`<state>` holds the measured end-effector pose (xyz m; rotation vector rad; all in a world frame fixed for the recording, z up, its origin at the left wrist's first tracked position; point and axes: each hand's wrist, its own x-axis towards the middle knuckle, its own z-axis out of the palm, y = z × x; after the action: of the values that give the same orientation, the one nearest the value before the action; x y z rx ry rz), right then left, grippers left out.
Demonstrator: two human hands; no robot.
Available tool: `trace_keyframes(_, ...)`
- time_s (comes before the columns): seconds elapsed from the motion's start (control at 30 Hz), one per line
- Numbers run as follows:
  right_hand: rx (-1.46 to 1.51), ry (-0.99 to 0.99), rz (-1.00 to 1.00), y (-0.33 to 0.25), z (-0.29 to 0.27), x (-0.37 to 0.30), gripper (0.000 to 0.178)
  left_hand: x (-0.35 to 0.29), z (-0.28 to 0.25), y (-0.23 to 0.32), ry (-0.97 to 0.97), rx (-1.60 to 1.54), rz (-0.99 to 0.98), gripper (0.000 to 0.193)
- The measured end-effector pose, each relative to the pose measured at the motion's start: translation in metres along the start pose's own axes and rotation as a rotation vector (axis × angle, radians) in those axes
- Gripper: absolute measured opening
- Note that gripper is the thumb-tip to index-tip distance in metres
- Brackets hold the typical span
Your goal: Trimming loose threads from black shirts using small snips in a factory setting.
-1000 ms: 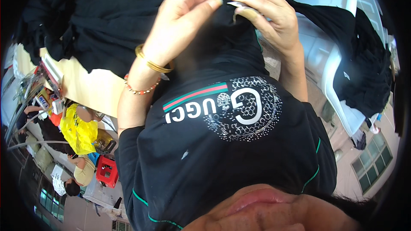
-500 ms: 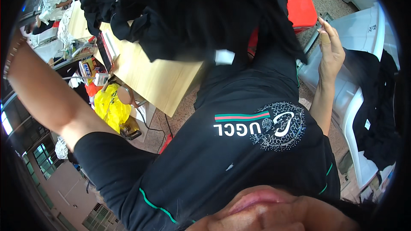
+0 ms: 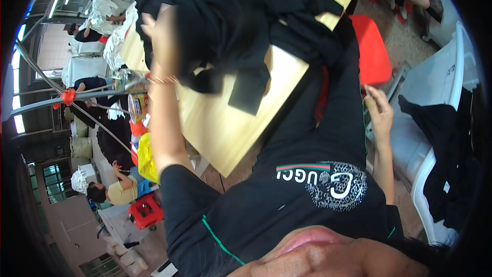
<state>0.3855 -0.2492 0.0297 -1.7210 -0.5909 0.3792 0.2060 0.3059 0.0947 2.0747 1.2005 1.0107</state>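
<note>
My left hand [image 3: 165,38] is over a heap of black cloth garments [image 3: 230,25] on a pale wooden table [image 3: 215,138]. Motion smears its fingers, so whether they grip the cloth cannot be told. Loose black flaps hang toward the table's near edge, and one dark piece blurs beside my wrist. My right hand [image 3: 379,113] is low at my right side, next to my thigh and apart from the heap. Its fingers are curled together in a pinch; what they hold, if anything, is too small to make out.
A red stool [image 3: 371,51] stands right of my legs. Farther right is a pale plastic bin [image 3: 428,82] with black cloth [image 3: 446,143] over its side. A yellow bag [image 3: 147,159] hangs left of the table. Other people [image 3: 120,190] sit at the left and far right.
My left arm has swung from the far left in over the table, onto the black garments. The heap now lies more spread across the tabletop. My right hand has lowered toward my thigh.
</note>
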Motion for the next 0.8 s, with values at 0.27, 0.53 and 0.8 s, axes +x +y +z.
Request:
trace_keyframes(0.27, 0.145, -0.107, -0.035, 0.005, 0.038, 0.019, 0.03, -0.104, 0.051, 0.033, 0.002, 0.414, 0.177, 0.11)
trace_keyframes(0.53, 0.082, -0.128, 0.033, 0.024, 0.049, 0.021, 0.029, -0.014, 0.08, 0.015, -0.18, 0.414, 0.158, 0.102)
trace_keyframes(0.8, 0.093, -0.13, 0.1, 0.027, 0.054, 0.031, 0.027, 0.101, 0.139, 0.014, -0.262, 0.405, 0.187, 0.096)
